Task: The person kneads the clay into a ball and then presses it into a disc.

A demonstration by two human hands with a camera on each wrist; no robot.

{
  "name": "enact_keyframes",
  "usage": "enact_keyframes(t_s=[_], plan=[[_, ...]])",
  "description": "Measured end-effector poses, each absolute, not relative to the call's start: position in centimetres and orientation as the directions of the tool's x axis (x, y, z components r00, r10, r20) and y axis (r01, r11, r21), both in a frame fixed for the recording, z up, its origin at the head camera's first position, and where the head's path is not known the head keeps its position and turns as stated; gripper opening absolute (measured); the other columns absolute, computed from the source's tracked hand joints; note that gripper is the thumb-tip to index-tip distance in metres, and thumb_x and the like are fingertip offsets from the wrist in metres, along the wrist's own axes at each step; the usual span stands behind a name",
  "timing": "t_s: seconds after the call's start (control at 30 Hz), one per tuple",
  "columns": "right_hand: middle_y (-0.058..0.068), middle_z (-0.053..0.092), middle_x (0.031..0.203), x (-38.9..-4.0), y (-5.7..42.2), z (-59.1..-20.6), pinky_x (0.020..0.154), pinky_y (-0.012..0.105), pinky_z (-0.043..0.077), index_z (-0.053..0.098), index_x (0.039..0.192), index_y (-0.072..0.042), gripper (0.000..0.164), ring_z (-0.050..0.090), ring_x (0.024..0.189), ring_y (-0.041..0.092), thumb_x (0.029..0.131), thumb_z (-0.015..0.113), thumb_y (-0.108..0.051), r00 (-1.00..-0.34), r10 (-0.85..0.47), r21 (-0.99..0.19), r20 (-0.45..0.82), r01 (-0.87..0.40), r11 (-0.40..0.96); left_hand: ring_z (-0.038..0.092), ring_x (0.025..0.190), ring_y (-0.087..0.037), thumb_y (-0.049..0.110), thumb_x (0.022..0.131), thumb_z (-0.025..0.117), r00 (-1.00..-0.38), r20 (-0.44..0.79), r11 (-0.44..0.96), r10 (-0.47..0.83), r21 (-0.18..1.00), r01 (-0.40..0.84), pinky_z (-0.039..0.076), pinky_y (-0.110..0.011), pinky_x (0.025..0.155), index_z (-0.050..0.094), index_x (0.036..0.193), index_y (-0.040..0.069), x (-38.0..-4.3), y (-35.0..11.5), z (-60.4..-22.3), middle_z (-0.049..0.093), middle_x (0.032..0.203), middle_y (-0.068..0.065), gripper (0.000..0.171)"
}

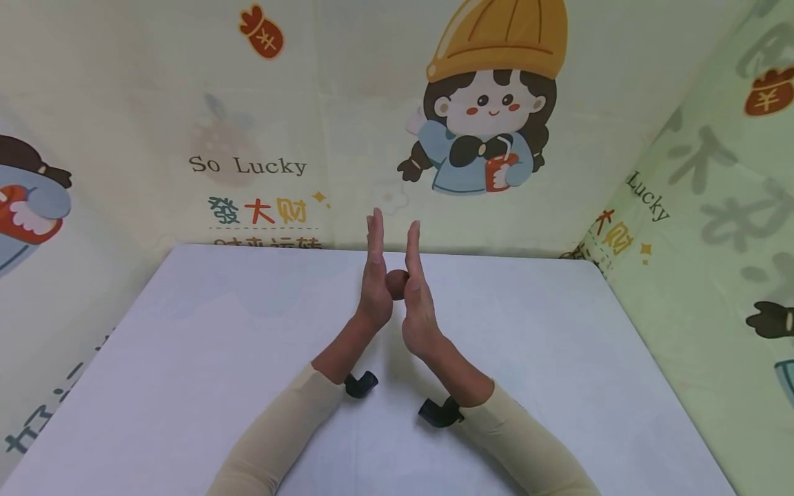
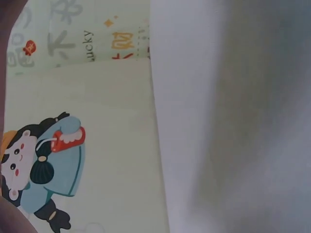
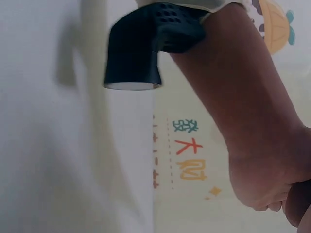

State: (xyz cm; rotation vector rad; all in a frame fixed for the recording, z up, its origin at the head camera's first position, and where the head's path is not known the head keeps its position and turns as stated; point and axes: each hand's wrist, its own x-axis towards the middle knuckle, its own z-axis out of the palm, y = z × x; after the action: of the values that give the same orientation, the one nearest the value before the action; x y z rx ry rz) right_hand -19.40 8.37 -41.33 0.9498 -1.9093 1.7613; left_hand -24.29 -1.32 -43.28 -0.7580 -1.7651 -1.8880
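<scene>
A small brown ball (image 1: pixel 398 284) is held between two upright, facing palms above the white table. My left hand (image 1: pixel 375 293) presses it from the left, fingers straight and pointing up. From the other side my right hand (image 1: pixel 420 310) presses with its fingers likewise straight. In the right wrist view, part of the ball (image 3: pixel 298 206) shows dark at the lower right edge, beside the heel of my left hand (image 3: pixel 265 179). Only slivers of a hand (image 2: pixel 12 218) appear along the left edge of the left wrist view, where the ball is out of sight.
Beneath the hands lies the white tabletop (image 1: pixel 248 358). Printed cloth walls (image 1: pixel 360 124) with cartoon figures and lettering stand behind it and at both sides. Black wrist cameras (image 1: pixel 440 412) hang below each sleeve cuff.
</scene>
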Motion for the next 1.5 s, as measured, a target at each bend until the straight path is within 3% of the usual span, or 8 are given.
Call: enact_keyframes(t_s=[0.33, 0.47, 0.67, 0.8, 1.0, 1.1, 1.2, 1.5], plan=[[-0.006, -0.008, 0.176, -19.9, 9.6, -40.4, 0.116, 0.036, 0.028, -0.005, 0.169, -0.014, 0.082, 0.038, 0.142, 0.013, 0.109, 0.016, -0.065, -0.706, -0.175, -0.713, 0.686, -0.7, 0.03, 0.013, 0.157, -0.01, 0.059, 0.11, 0.013, -0.709, 0.689, -0.078, 0.152, 0.723, 0.686, 0.004, -0.052, 0.125, 0.006, 0.17, 0.009, -23.2, 0.5, -44.2, -0.001, 0.177, -0.003, 0.078], [-0.009, -0.009, 0.175, -20.5, 10.1, -40.3, 0.127, 0.045, 0.007, -0.007, 0.169, -0.014, 0.08, -0.002, 0.161, 0.016, 0.11, 0.015, -0.063, -0.713, -0.171, -0.722, 0.68, -0.691, 0.014, -0.005, 0.161, -0.02, 0.056, 0.112, 0.011, -0.682, 0.71, -0.075, 0.173, 0.7, 0.71, 0.001, -0.052, 0.126, 0.01, 0.168, 0.004, -22.5, 1.1, -44.1, 0.003, 0.177, -0.009, 0.077], [-0.01, -0.008, 0.175, -21.2, 10.8, -40.3, 0.121, 0.043, 0.021, -0.006, 0.169, -0.015, 0.082, 0.016, 0.157, 0.018, 0.109, 0.017, -0.065, -0.735, -0.157, -0.748, 0.66, -0.663, -0.037, -0.007, 0.161, -0.022, 0.055, 0.112, 0.011, -0.667, 0.719, -0.132, 0.196, 0.693, 0.709, -0.001, -0.049, 0.126, 0.009, 0.169, 0.006, -21.6, 1.4, -43.5, 0.002, 0.177, -0.007, 0.075], [-0.009, -0.006, 0.175, -21.5, 11.1, -40.3, 0.103, 0.033, 0.037, -0.005, 0.17, -0.015, 0.082, 0.036, 0.142, 0.021, 0.109, 0.018, -0.065, -0.744, -0.154, -0.757, 0.651, -0.652, -0.051, -0.007, 0.161, -0.02, 0.056, 0.111, 0.013, -0.67, 0.717, -0.168, 0.192, 0.696, 0.698, 0.0, -0.048, 0.126, 0.007, 0.169, 0.006, -21.1, 1.5, -43.0, 0.001, 0.177, -0.005, 0.076], [-0.006, 0.008, 0.175, -21.7, 11.2, -40.4, 0.063, 0.031, 0.036, -0.003, 0.17, -0.014, 0.078, 0.043, 0.069, 0.018, 0.111, 0.018, -0.061, -0.767, -0.16, -0.782, 0.622, -0.62, -0.069, -0.008, 0.161, -0.02, 0.061, 0.11, 0.014, -0.685, 0.707, -0.199, 0.178, 0.707, 0.679, 0.002, -0.048, 0.126, 0.006, 0.169, 0.007, -20.5, 1.5, -42.4, -0.001, 0.177, -0.002, 0.08], [0.001, 0.066, 0.121, -21.9, 11.1, -40.6, 0.052, 0.03, 0.03, -0.002, 0.17, -0.016, 0.075, 0.032, 0.05, 0.015, 0.112, 0.017, -0.059, -0.792, -0.17, -0.81, 0.587, -0.578, -0.099, 0.029, 0.149, -0.016, 0.061, 0.11, 0.015, -0.696, 0.699, -0.212, 0.165, 0.714, 0.667, 0.023, -0.039, 0.12, 0.006, 0.169, 0.008, -20.5, 1.4, -42.0, -0.002, 0.177, -0.001, 0.08], [0.002, 0.037, 0.059, -22.1, 10.9, -40.9, 0.049, 0.029, 0.026, -0.002, 0.17, -0.017, 0.074, 0.029, 0.047, 0.014, 0.112, 0.016, -0.059, -0.808, -0.176, -0.826, 0.563, -0.552, -0.111, 0.042, 0.129, -0.01, 0.059, 0.111, 0.015, -0.706, 0.692, -0.224, 0.153, 0.72, 0.657, 0.031, -0.03, 0.109, 0.006, 0.169, 0.008, -20.6, 1.1, -41.7, -0.002, 0.176, -0.001, 0.078], [-0.005, 0.051, 0.079, -22.0, 9.6, -41.4, 0.098, 0.031, 0.032, -0.001, 0.169, -0.009, 0.079, 0.039, 0.068, 0.013, 0.111, 0.015, -0.06, -0.796, -0.179, -0.814, 0.579, -0.576, -0.072, -0.004, 0.16, -0.013, 0.052, 0.112, 0.014, -0.729, 0.68, -0.211, 0.079, 0.726, 0.655, 0.003, -0.041, 0.127, 0.006, 0.169, 0.007, -21.1, 0.1, -40.5, 0.001, 0.177, 0.0, 0.073]])
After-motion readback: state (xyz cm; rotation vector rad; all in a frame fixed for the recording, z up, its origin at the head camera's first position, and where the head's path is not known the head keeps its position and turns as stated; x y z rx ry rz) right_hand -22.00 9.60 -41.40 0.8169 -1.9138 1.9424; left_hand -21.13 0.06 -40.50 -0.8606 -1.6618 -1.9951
